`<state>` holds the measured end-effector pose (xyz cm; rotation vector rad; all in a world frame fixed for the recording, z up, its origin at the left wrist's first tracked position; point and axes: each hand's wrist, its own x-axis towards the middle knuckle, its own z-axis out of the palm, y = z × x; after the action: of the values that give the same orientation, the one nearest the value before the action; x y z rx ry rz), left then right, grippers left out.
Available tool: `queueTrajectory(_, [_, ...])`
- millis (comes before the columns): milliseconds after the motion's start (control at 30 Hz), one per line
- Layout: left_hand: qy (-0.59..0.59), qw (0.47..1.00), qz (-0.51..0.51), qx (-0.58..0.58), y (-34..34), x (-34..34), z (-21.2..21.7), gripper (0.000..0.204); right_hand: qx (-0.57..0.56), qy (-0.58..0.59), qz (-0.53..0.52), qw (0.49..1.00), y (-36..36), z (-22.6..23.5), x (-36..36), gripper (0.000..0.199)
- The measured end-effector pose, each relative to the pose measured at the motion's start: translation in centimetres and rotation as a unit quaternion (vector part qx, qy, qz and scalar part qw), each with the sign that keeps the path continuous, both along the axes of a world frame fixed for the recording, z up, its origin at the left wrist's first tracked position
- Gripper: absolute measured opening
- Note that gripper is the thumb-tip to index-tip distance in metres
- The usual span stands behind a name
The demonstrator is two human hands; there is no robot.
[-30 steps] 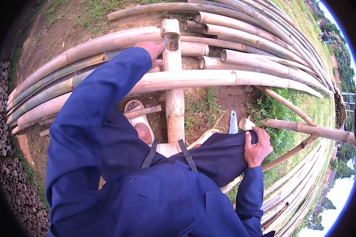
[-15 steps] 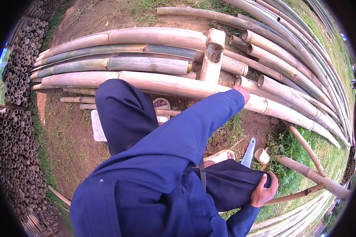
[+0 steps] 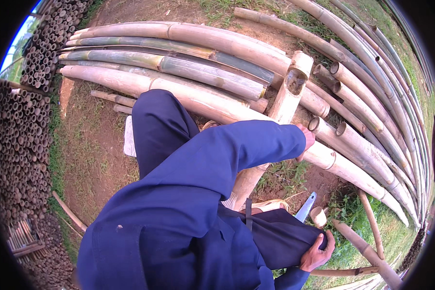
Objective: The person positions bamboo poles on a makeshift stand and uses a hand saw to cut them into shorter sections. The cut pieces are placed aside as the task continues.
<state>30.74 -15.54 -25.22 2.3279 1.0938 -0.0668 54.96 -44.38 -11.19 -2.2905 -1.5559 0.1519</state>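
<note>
My left arm in a blue sleeve stretches across to the right. My left hand (image 3: 306,138) lies on a long pale bamboo pole (image 3: 343,166), right beside a short cut bamboo piece (image 3: 292,84) that leans across the poles. Its fingers are mostly hidden by the sleeve. My right hand (image 3: 318,252) rests on my dark blue trouser leg at the lower right, fingers spread on the cloth. A saw blade (image 3: 306,206) pokes up from behind that leg, and a small bamboo stub (image 3: 318,216) lies next to it.
Several long bamboo poles (image 3: 188,67) lie side by side across the top and curve down the right. Stacked bamboo tubes (image 3: 19,125) with open ends fill the left. Bare earth and grass (image 3: 96,159) lie between. A thin bamboo stick (image 3: 367,251) lies at the lower right.
The view has swung further right and down. My left hand has slid down from the short bamboo piece's top to the pale pole beside it. My right hand stays on my leg.
</note>
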Motion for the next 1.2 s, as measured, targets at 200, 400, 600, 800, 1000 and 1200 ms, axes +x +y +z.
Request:
queueTrajectory(200, [0.073, 0.997, 0.037, -0.016, -0.1, -13.3, 1.9, 0.082, -0.001, -0.003, 0.032, 0.999, -0.1, -0.2, 0.5, 0.030])
queueTrajectory(400, [0.205, 0.975, 0.075, -0.035, -0.1, -29.8, 2.4, 0.087, 0.011, -0.076, 0.083, 0.994, 0.5, 2.5, -3.2, 0.037])
queueTrajectory(600, [0.359, 0.928, 0.104, -0.012, -1.3, -45.2, -0.2, 0.037, -0.018, -0.106, 0.092, 0.990, 0.5, 2.3, -3.0, 0.035])
queueTrajectory(800, [0.334, 0.925, 0.155, 0.095, -9.5, -55.1, -4.5, 0.101, -0.057, -0.112, 0.103, 0.987, 2.4, 1.1, -1.9, 0.038])
queueTrajectory(1000, [0.341, 0.922, 0.178, 0.041, -8.4, -53.0, -2.3, 0.101, -0.065, -0.117, 0.113, 0.985, 4.0, 1.2, -2.8, 0.044])
queueTrajectory(1200, [0.345, 0.913, 0.198, -0.089, -1.2, -48.8, -3.3, 0.059, -0.086, -0.160, 0.143, 0.973, 5.2, 1.1, -4.2, 0.042])
